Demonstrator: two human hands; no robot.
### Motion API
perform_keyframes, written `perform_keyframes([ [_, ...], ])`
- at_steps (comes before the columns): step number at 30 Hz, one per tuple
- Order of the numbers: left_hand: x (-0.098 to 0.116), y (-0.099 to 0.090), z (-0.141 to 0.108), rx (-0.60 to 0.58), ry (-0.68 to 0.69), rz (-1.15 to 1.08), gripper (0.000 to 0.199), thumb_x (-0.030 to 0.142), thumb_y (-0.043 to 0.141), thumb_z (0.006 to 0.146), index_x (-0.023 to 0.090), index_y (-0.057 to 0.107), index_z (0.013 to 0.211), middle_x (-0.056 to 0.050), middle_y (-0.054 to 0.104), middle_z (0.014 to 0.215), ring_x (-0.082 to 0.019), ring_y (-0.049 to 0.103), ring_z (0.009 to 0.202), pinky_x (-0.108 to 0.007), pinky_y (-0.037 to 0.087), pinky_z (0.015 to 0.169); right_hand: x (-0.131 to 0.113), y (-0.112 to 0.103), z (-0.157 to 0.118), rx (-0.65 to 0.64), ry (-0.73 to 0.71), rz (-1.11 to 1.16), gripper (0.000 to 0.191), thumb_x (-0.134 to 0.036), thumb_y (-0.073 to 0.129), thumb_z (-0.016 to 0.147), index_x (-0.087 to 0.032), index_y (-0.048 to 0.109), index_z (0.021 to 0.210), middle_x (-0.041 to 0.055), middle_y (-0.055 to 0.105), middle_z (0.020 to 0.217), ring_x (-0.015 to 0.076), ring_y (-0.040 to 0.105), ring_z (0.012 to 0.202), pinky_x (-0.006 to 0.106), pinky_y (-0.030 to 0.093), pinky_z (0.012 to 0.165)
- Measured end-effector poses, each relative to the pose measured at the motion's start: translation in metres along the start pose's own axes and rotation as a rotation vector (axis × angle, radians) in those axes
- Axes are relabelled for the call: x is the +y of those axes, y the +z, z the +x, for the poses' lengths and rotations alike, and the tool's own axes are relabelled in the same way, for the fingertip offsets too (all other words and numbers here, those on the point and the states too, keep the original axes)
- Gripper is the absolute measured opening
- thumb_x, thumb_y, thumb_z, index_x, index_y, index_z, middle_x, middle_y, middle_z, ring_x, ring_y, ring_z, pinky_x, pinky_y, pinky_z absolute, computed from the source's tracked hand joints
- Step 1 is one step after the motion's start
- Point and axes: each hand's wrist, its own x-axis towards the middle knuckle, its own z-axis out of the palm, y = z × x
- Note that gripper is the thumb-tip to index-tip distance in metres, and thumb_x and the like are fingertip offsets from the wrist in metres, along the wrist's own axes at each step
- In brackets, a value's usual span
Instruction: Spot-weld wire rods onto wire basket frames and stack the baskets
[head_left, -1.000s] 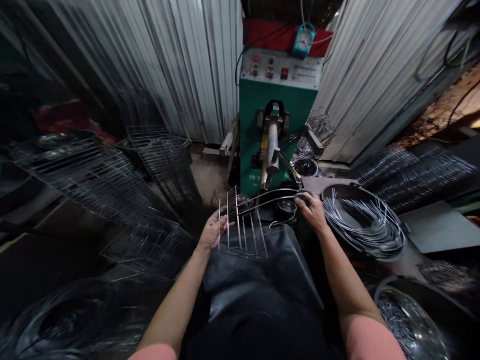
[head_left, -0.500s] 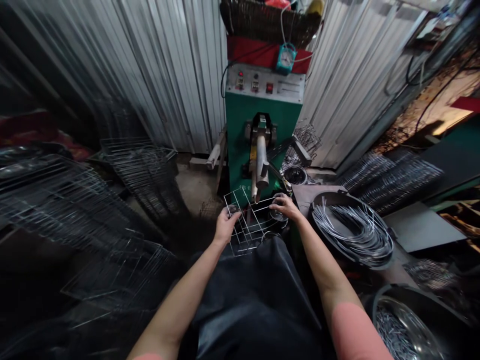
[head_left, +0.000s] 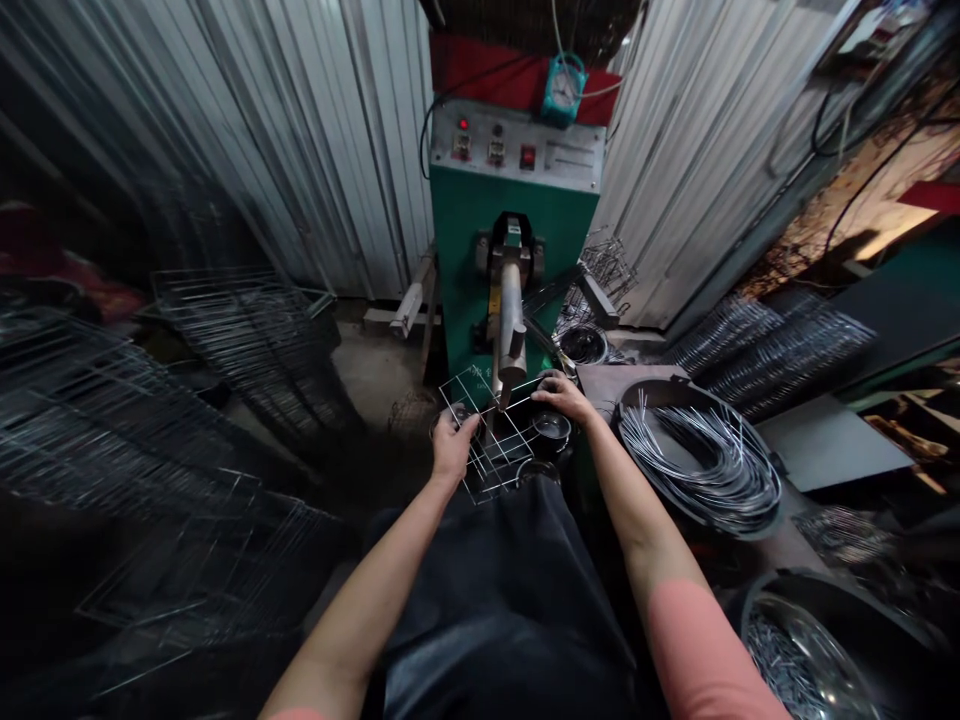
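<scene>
A wire rack (head_left: 496, 452) of thin metal rods hangs between my hands, above my dark apron. My left hand (head_left: 453, 440) is closed on its left side. At the rack's upper right, my right hand (head_left: 561, 394) pinches the end of a rod. The metal arm (head_left: 511, 330) of a green machine (head_left: 465, 225) points down toward the rack, its tip close to the rack's upper edge. Whether tip and rack touch, I cannot tell.
A round tray (head_left: 694, 455) of bent wires lies to the right, with a bowl (head_left: 814, 655) of small metal pieces nearer me. Stacked wire racks (head_left: 255, 340) stand on the left. Small metal bowls (head_left: 551, 428) sit beneath my right hand.
The view has shifted, so the machine sits slightly higher and further left. The rack has moved a little up and left relative to my apron, still in both hands.
</scene>
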Motion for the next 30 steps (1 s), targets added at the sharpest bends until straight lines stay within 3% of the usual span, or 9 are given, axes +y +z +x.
perform_keyframes([
  [10, 0.0, 0.001, 0.005, 0.016, -0.045, 0.005, 0.042, 0.03, 0.071, 0.058, 0.014, 0.057, 0.094, 0.001, 0.058, 0.068, -0.011, 0.055, 0.062, -0.024, 0.044, 0.063, 0.007, 0.004, 0.005, -0.006, 0.014, -0.014, 0.032, -0.048, 0.065, 0.068, -0.017, 0.06, 0.065, 0.0054, 0.052, 0.104, 0.0208, 0.047, 0.105, 0.033, 0.033, 0.095],
  [15, 0.004, -0.007, 0.008, -0.086, -0.067, -0.017, 0.048, 0.033, 0.073, 0.057, 0.015, 0.057, 0.098, 0.0, 0.06, 0.073, -0.012, 0.057, 0.067, -0.025, 0.046, 0.067, -0.009, 0.005, -0.004, 0.026, 0.002, -0.118, 0.029, -0.046, 0.066, 0.071, -0.017, 0.062, 0.068, 0.0066, 0.055, 0.106, 0.0227, 0.046, 0.108, 0.036, 0.033, 0.095],
  [18, 0.009, -0.035, 0.003, -0.186, -0.124, -0.065, 0.052, 0.033, 0.076, 0.055, 0.016, 0.058, 0.101, 0.0, 0.061, 0.074, -0.011, 0.057, 0.066, -0.026, 0.047, 0.07, -0.032, 0.005, -0.029, 0.024, -0.079, -0.247, 0.026, -0.044, 0.066, 0.073, -0.018, 0.063, 0.077, 0.0082, 0.058, 0.105, 0.0244, 0.049, 0.108, 0.039, 0.033, 0.093],
  [21, 0.014, -0.078, -0.013, -0.234, -0.234, -0.118, 0.051, 0.031, 0.079, 0.054, 0.017, 0.061, 0.099, 0.005, 0.056, 0.062, -0.007, 0.052, 0.054, -0.033, 0.05, 0.078, -0.052, 0.0, -0.068, 0.059, -0.157, -0.272, 0.035, -0.041, 0.064, 0.077, -0.02, 0.06, 0.105, 0.0086, 0.061, 0.107, 0.0231, 0.055, 0.1, 0.039, 0.037, 0.089],
  [23, 0.016, -0.108, -0.029, -0.261, -0.301, -0.192, 0.047, 0.031, 0.079, 0.056, 0.017, 0.062, 0.097, 0.009, 0.048, 0.052, -0.005, 0.045, 0.046, -0.04, 0.049, 0.085, -0.061, -0.007, -0.094, 0.126, -0.168, -0.23, 0.04, -0.039, 0.061, 0.079, -0.021, 0.056, 0.113, 0.0081, 0.063, 0.105, 0.0222, 0.058, 0.095, 0.038, 0.041, 0.086],
  [27, 0.022, -0.146, -0.056, -0.298, -0.309, -0.368, 0.04, 0.038, 0.075, 0.062, 0.018, 0.064, 0.096, 0.01, 0.042, 0.047, -0.006, 0.044, 0.047, -0.049, 0.046, 0.092, -0.087, -0.016, -0.132, 0.267, -0.232, -0.103, 0.03, -0.043, 0.052, 0.083, -0.02, 0.062, 0.1, 0.006, 0.066, 0.09, 0.0203, 0.061, 0.083, 0.033, 0.046, 0.076],
  [30, 0.037, -0.158, -0.057, -0.266, -0.319, -0.225, 0.047, 0.037, 0.077, 0.059, 0.017, 0.063, 0.099, 0.002, 0.059, 0.063, -0.014, 0.059, 0.067, -0.046, 0.049, 0.087, -0.123, -0.013, -0.142, 0.387, -0.367, -0.093, 0.03, -0.045, 0.046, 0.087, -0.02, 0.062, 0.089, 0.0045, 0.065, 0.079, 0.0171, 0.06, 0.072, 0.029, 0.046, 0.067],
])
